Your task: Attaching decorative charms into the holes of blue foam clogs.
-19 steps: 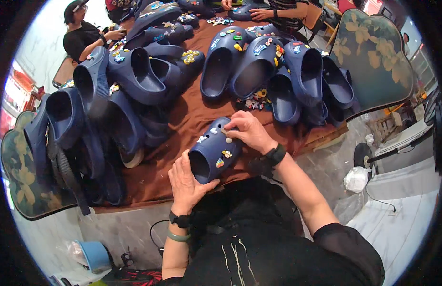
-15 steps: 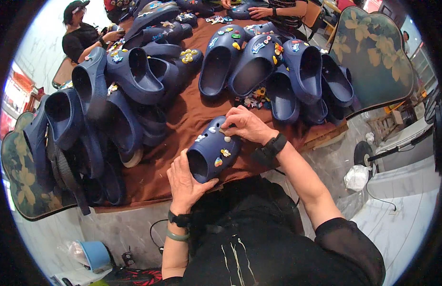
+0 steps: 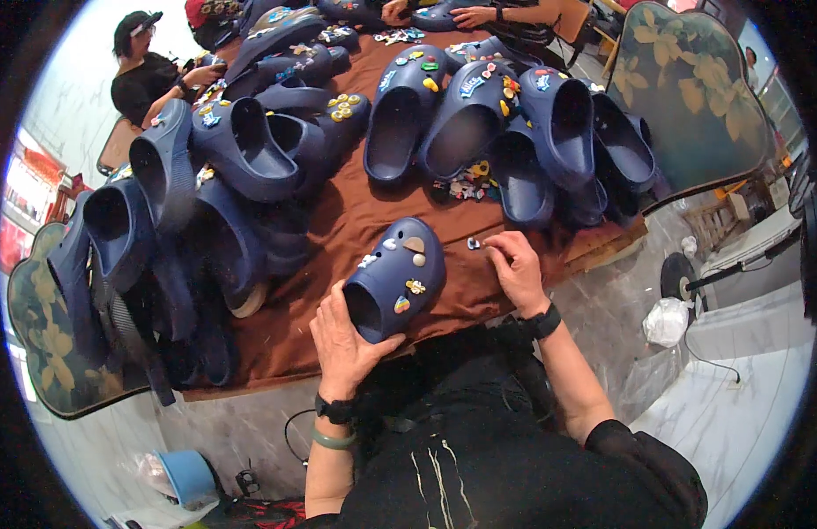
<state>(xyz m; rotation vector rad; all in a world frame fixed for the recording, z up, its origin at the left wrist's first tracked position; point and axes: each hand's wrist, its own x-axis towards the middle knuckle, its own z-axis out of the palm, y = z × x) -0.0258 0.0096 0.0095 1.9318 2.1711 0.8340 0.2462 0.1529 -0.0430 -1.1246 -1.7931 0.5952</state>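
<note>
Brown-clothed worktop (image 3: 338, 220), one, in a room with a grey marbled floor (image 3: 250, 432); the entries below run near to far.

Blue bucket (image 3: 188, 476), on the floor below the near left corner. Green bangle (image 3: 334, 439) and black wristband (image 3: 335, 409), on the left wrist; a second black band (image 3: 542, 322) on the right.

Left hand (image 3: 340, 348), at the near edge: fingers and thumb gripping the heel end of the clog. Clog (image 3: 393, 275), dark blue, one, tilted, opening toward the person, toe toward the far edge. Fitted to its upper: rainbow charm (image 3: 402, 303), yellow charm (image 3: 415, 286), cream disc (image 3: 418, 260), tan half-round (image 3: 413, 243), white pieces.

Right hand (image 3: 488, 246), right of the clog and apart from it: thumb and forefinger close together, just beside a small charm (image 3: 474, 243) on the cloth; whether they touch it cannot be told.

Clog heap (image 3: 223, 145), dark blue, charm-decked, along the left edge. Charm pile (image 3: 470, 185), multicoloured, in front of a second clog group (image 3: 512, 141) toward the right edge. Floral panel (image 3: 690, 97), beyond that edge.

Co-worker's hands (image 3: 473, 16), at the far edge, by another dark clog. Person in a black cap (image 3: 144, 79), beyond the far left corner.
</note>
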